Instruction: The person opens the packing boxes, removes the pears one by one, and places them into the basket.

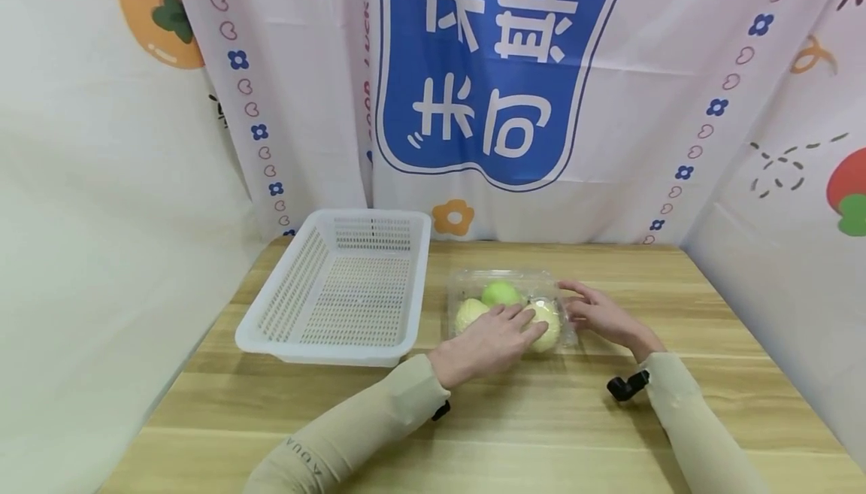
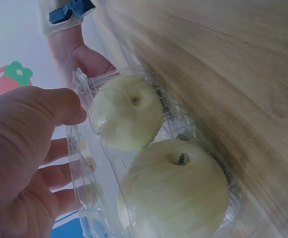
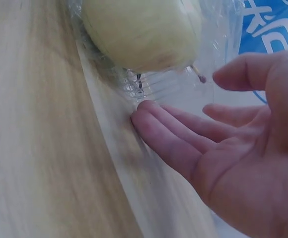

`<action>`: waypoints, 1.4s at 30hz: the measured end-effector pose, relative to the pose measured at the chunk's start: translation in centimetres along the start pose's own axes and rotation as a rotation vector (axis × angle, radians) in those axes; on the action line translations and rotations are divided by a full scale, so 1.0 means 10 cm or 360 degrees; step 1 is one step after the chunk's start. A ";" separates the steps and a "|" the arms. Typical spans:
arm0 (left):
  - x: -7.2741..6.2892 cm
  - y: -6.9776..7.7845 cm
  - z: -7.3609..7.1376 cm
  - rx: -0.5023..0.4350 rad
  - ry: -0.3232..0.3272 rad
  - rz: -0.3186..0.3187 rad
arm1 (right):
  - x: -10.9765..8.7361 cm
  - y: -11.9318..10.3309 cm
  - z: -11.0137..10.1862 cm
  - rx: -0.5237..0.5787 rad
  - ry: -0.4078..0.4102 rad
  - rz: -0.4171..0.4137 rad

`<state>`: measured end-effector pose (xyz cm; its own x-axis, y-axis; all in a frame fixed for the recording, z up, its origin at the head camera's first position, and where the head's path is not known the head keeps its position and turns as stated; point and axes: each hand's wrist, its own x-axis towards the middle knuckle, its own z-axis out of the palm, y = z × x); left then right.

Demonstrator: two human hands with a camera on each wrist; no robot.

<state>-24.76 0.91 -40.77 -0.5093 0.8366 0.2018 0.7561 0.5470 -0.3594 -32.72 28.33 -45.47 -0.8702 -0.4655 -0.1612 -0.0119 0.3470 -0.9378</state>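
Observation:
A clear plastic clamshell box (image 1: 465, 280) stands on the table, holding two pale yellow pears, one on the left (image 1: 468, 314) and one on the right (image 1: 545, 332), and a green round fruit (image 1: 501, 293) behind them. My left hand (image 1: 489, 337) reaches over the box with its fingers extended across the top. In the left wrist view its thumb and fingers lie along the clear lid (image 2: 87, 183), above the pears. At the box's right end is my right hand (image 1: 601, 316). Its fingers are loosely extended, with the fingertips (image 3: 144, 110) close to the box's lower edge in the right wrist view.
Left of the box sits a white perforated plastic basket (image 1: 419, 283) with nothing in it. The wood-grain table (image 1: 514, 434) backs onto a printed curtain (image 1: 311, 103). Similar cloth hangs at both sides. Both wrists carry small black camera mounts.

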 end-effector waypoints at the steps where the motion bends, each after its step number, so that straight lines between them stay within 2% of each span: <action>1: 0.01 0.00 0.00 0.0003 0.0000 0.0002 | 0.00 0.00 -0.01 0.0041 -0.0007 0.0012; 5: 0.02 0.01 -0.02 0.0008 -0.0016 0.0001 | 0.00 0.00 -0.05 0.0153 -0.0104 -0.0008; 9: 0.03 0.01 -0.03 0.0016 0.0004 0.0015 | 0.00 0.00 -0.08 0.0167 -0.0193 -0.0025; 13: 0.03 0.00 -0.03 0.0040 0.0022 0.0050 | -0.01 0.00 -0.08 0.0190 -0.0220 -0.0009; 19: 0.03 0.00 -0.02 0.0077 0.0027 0.0092 | -0.02 0.01 -0.06 0.0387 -0.0268 -0.0002; 26: 0.06 0.00 0.02 0.0206 0.0055 0.0121 | -0.03 0.01 -0.05 0.0499 -0.0297 -0.0018; 36: 0.10 0.03 0.03 0.0293 0.0123 0.0123 | -0.04 -0.02 -0.03 0.0474 -0.0259 0.0003; 42: 0.10 0.03 0.02 0.0253 0.0133 0.0116 | -0.02 -0.02 -0.02 0.0451 -0.0269 -0.0012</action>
<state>-25.15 1.91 -40.84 -0.4148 0.8770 0.2425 0.7117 0.4787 -0.5141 -32.62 28.50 -45.19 -0.7762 -0.6042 -0.1804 0.1402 0.1136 -0.9836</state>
